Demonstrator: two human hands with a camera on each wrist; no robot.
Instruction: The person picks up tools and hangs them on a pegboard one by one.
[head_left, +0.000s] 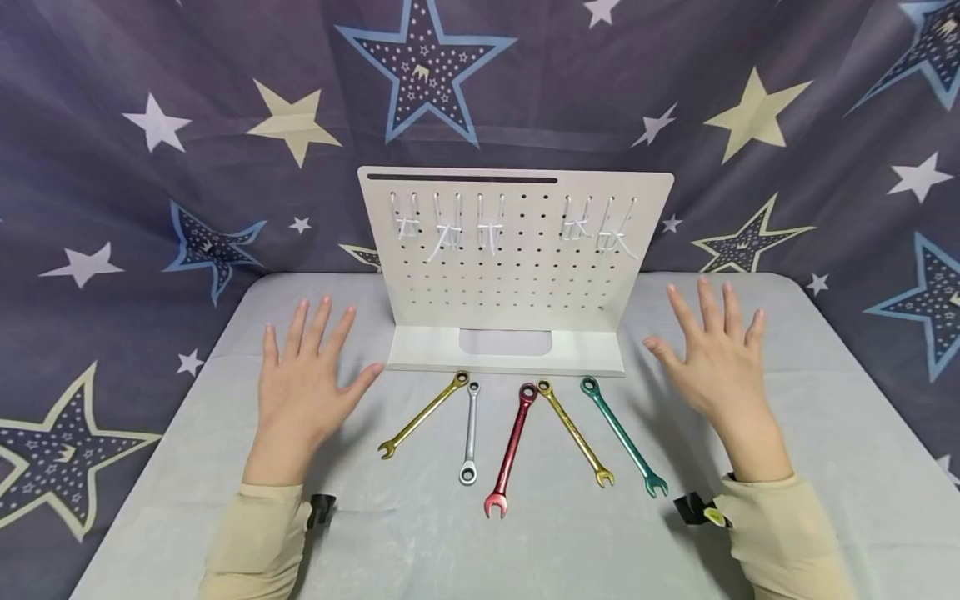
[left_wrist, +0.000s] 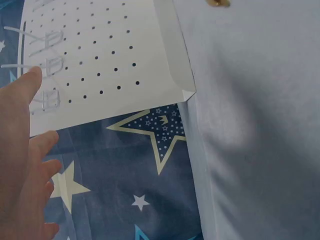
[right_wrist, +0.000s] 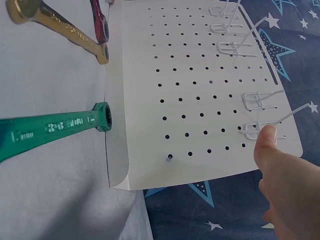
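Both hands are held with fingers spread and nothing in them. The left hand (head_left: 306,387) is left of a white pegboard stand (head_left: 510,287), the right hand (head_left: 716,371) to its right. Between them several wrenches lie in a fan on the table: a gold wrench (head_left: 423,415) nearest the left hand, a silver wrench (head_left: 471,433), a red wrench (head_left: 513,450), a second gold wrench (head_left: 575,433) and a green wrench (head_left: 625,437) nearest the right hand. In the right wrist view the green wrench (right_wrist: 55,129) points its ring end at the board's base.
White wire hooks (head_left: 491,225) are fitted along the board's upper rows, three at left and two at right. The board stands at the back of the table, which has a light grey cover (head_left: 420,542). Behind hangs a dark curtain (head_left: 540,92) with stars.
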